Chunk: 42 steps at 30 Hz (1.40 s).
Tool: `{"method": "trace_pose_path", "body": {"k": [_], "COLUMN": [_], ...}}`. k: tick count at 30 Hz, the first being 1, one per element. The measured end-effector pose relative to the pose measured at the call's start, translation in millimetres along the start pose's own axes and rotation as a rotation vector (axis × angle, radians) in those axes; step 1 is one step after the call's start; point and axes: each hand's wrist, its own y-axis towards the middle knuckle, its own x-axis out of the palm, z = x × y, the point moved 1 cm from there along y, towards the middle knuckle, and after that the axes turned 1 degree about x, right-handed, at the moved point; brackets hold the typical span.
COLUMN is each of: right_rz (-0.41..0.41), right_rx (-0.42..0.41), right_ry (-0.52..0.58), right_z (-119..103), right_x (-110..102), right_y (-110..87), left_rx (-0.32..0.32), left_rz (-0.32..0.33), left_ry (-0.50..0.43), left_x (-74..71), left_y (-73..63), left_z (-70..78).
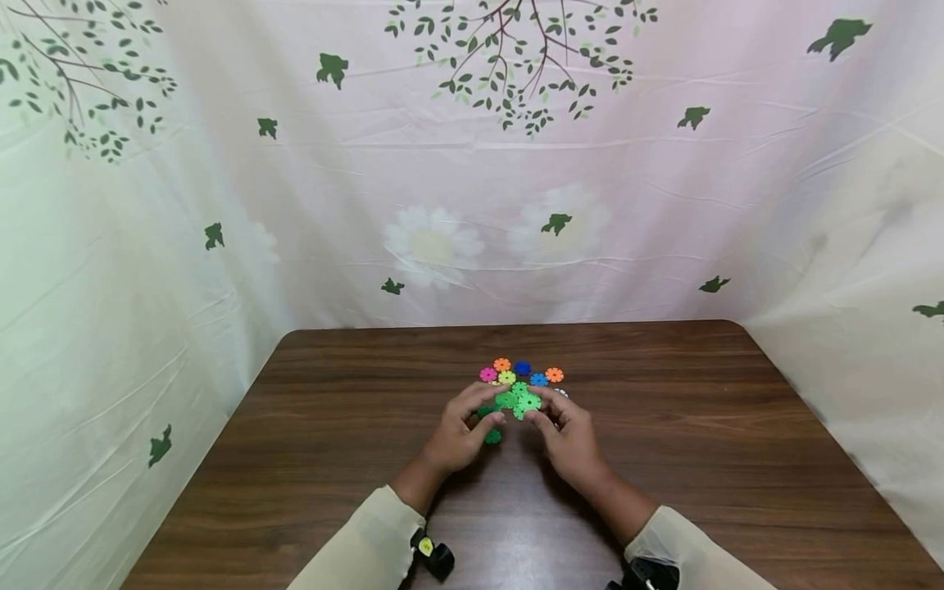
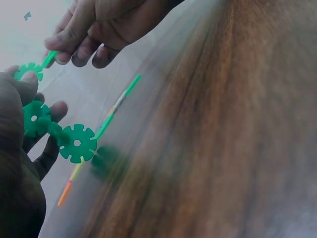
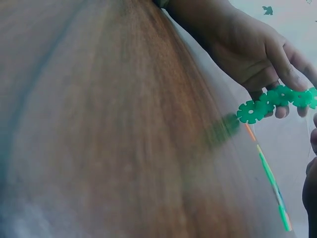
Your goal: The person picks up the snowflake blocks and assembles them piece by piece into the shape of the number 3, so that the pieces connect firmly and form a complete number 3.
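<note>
A chain of green notched discs (image 2: 77, 143) hangs from my left hand (image 1: 455, 438), whose thumb and fingers pinch it near its upper end. In the head view the chain's lowest disc (image 1: 492, 437) shows below the left thumb. My right hand (image 1: 573, 447) pinches a bright green notched disc (image 1: 527, 402) between thumb and fingertips. In the left wrist view that disc appears edge-on, against the chain's top disc (image 2: 29, 72); whether their slots are joined I cannot tell. The right wrist view shows the chain (image 3: 251, 112) sloping down from the left fingers, with most of the right hand cut off.
Past the hands, several loose notched discs lie on the brown wooden table (image 1: 332, 459): pink (image 1: 488, 374), orange (image 1: 502, 365), yellow (image 1: 506, 378), dark blue (image 1: 522, 368), lighter blue (image 1: 539, 379) and another orange (image 1: 555, 374). A patterned curtain (image 1: 472, 180) surrounds the table's back and sides.
</note>
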Motion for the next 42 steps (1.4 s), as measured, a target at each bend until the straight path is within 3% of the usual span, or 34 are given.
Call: {"method": "trace_pose_path", "body": {"k": [14, 26, 32, 42], "right_rz": [0.015, -0.006, -0.023, -0.031], "right_rx": [0.038, 0.065, 0.035, 0.008], "right_ry": [0.022, 0.046, 0.066, 0.067], "right_z": [-2.1, -6.6, -7.2, -6.5], "right_x": [-0.6, -1.0, -1.6, -0.9], "right_y": [0.6, -1.2, -2.5, -3.7], "left_rx": [-0.004, 0.034, 0.081, 0.091], "left_rz": [-0.020, -0.022, -0.027, -0.031], "left_ry": [0.013, 0.038, -0.001, 0.010], "left_x": [-0.1, 0.1, 1.4, 2.6], "left_y": [-0.3, 1.8, 2.4, 4.5], "left_z": [4.3, 6.7, 8.6, 9.7]}}
